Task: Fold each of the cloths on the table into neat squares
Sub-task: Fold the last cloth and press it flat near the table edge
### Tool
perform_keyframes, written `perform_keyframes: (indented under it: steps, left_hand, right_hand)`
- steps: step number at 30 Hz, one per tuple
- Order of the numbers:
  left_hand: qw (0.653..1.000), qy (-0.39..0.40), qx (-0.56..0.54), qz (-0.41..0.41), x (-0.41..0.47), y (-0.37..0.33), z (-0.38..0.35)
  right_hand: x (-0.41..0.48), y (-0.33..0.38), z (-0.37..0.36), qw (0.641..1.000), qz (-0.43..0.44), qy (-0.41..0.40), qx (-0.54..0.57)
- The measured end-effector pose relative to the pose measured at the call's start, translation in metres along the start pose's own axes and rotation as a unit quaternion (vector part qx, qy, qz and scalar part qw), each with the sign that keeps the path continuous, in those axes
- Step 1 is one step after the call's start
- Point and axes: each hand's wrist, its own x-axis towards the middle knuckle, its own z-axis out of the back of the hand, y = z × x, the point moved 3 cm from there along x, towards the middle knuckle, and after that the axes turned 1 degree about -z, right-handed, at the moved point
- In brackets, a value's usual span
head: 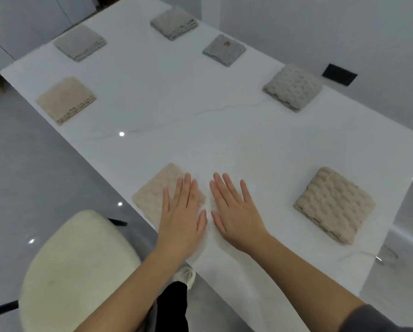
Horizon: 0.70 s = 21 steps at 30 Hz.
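Observation:
Several cloths lie folded into squares on the white table [200,130]. A beige folded cloth [155,192] sits near the front left edge. My left hand [183,212] lies flat on its right part, fingers straight. Just to the right, my right hand [234,212] rests flat on the bare tabletop, fingers spread. Another beige, bubbly cloth [334,203] lies folded at the right. Further back lie a cream cloth [65,99], a grey bubbly cloth [292,86] and three grey ones [79,41], [174,22], [224,49].
A cream cushioned chair [78,267] stands at the table's front left, beside my legs. A black wall socket [339,74] is at the right. Grey glossy floor lies to the left of the table.

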Motion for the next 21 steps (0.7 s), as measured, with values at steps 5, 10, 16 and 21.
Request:
perform_keyframes:
  steps: [5,10,16,21]
  left_hand:
    - [0.991,-0.013,-0.1,0.089,-0.042,-0.096,-0.016]
    - [0.975,0.005,-0.175,0.135,-0.075,-0.2,-0.036]
    - [0.965,-0.006,-0.196,0.174,-0.055,-0.266,-0.051]
    - [0.952,-0.032,-0.224,0.207,-0.01,-0.307,-0.072]
  right_hand:
    - [-0.075,-0.074,0.012,0.999,0.03,-0.013,0.004]
    - [-0.137,-0.153,0.021,0.999,0.039,-0.003,0.012]
    - [-0.136,-0.218,0.021,0.997,0.026,0.04,0.059]
    - [-0.134,-0.281,0.015,0.995,0.023,0.076,0.066]
